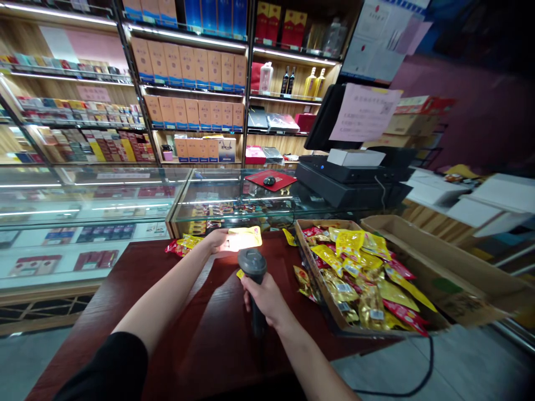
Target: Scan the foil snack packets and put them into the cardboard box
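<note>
My left hand (pixel 217 241) pinches a shiny yellow snack packet (pixel 244 238) flat against the dark red wooden counter (pixel 125 312), and the packet glows under a bright patch of light. My right hand (pixel 263 298) grips a black handheld barcode scanner (pixel 252 264), its head tilted toward that packet. The scanner's cable runs down past the counter edge. A few red and yellow packets (pixel 183 245) lie to the left of my left hand. A small yellow packet corner (pixel 239 273) shows partly hidden behind my right hand.
A cardboard box lid (pixel 311 256) heaped with gold, yellow and red packets sits right of my hands, beside a larger cardboard box (pixel 443 262). Behind stand a glass display counter (pixel 96 206), a black till (pixel 351 181), a mouse on a red pad (pixel 270 180), and stocked shelves.
</note>
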`<action>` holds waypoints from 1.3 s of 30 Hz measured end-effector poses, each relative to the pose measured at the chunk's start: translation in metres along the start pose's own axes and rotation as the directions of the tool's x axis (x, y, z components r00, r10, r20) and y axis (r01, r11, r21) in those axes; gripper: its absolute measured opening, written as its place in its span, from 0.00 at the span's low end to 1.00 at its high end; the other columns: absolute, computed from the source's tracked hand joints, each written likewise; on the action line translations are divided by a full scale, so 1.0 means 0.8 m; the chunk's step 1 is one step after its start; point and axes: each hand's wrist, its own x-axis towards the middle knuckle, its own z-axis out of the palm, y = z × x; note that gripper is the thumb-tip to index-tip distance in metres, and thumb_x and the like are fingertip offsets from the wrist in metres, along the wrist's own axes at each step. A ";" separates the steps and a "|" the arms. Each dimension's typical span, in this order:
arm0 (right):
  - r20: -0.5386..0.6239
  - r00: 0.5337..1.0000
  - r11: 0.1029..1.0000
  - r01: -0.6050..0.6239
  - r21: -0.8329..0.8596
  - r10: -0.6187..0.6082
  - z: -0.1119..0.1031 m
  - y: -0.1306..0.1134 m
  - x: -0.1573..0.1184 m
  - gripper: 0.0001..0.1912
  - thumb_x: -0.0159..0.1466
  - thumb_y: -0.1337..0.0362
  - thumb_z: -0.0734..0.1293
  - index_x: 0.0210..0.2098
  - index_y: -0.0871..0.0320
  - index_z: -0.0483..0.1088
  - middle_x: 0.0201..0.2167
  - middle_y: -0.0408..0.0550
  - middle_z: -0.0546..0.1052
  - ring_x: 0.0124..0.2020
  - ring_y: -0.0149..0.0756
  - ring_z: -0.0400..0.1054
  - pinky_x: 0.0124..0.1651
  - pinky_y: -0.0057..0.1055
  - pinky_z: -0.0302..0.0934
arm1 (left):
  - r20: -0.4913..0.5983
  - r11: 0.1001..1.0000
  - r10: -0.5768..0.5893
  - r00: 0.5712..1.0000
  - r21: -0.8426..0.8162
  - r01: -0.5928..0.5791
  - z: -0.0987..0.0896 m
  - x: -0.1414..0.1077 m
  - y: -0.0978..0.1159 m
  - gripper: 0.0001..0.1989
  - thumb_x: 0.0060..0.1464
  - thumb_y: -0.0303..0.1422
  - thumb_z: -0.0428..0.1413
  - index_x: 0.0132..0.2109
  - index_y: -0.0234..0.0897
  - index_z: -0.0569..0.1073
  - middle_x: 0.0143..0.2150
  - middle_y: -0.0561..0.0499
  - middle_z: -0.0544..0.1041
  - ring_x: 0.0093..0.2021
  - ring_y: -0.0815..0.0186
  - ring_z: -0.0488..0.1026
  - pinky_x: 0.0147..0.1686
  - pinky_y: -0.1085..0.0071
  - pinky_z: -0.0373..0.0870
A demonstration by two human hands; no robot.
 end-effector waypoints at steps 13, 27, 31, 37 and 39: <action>-0.345 0.913 0.975 0.216 -0.048 -0.219 -0.053 -0.043 0.047 0.12 0.48 0.64 0.68 0.32 0.60 0.74 0.31 0.46 0.77 0.36 0.37 0.69 0.42 0.31 0.60 | 0.066 0.995 -0.057 0.996 0.084 0.052 0.004 -0.037 0.005 0.19 0.39 0.32 0.67 0.40 0.32 0.75 0.37 0.43 0.80 0.32 0.62 0.78 0.32 0.70 0.77; -0.488 0.835 0.964 0.262 -0.051 -0.253 -0.183 -0.103 0.033 0.14 0.47 0.59 0.68 0.31 0.60 0.75 0.26 0.43 0.76 0.32 0.35 0.67 0.37 0.30 0.59 | 0.207 0.985 -0.065 0.976 0.171 0.029 0.168 -0.012 0.041 0.14 0.45 0.28 0.64 0.41 0.30 0.74 0.38 0.41 0.79 0.33 0.61 0.78 0.33 0.67 0.77; -0.587 0.752 0.942 0.330 -0.058 -0.299 -0.259 -0.117 -0.015 0.13 0.46 0.61 0.69 0.31 0.60 0.75 0.29 0.44 0.77 0.35 0.36 0.68 0.41 0.30 0.59 | 0.340 0.980 -0.063 0.938 0.198 -0.006 0.266 -0.001 0.028 0.17 0.42 0.29 0.66 0.42 0.29 0.75 0.38 0.41 0.79 0.34 0.61 0.78 0.35 0.66 0.77; -0.679 0.691 0.931 0.364 0.031 -0.247 -0.332 -0.131 -0.073 0.13 0.44 0.65 0.70 0.30 0.61 0.73 0.25 0.43 0.76 0.31 0.35 0.69 0.36 0.30 0.60 | 0.368 0.917 0.082 0.926 0.336 -0.214 0.377 0.018 -0.002 0.19 0.39 0.33 0.67 0.41 0.32 0.77 0.33 0.46 0.79 0.29 0.67 0.76 0.27 0.75 0.72; -0.688 0.686 0.932 0.359 0.038 -0.237 -0.341 -0.133 -0.081 0.12 0.44 0.65 0.69 0.30 0.61 0.73 0.23 0.42 0.76 0.29 0.35 0.69 0.34 0.29 0.60 | 0.339 0.896 0.146 0.929 0.353 -0.269 0.390 0.023 -0.003 0.19 0.39 0.34 0.67 0.41 0.32 0.77 0.32 0.46 0.79 0.29 0.66 0.76 0.27 0.76 0.72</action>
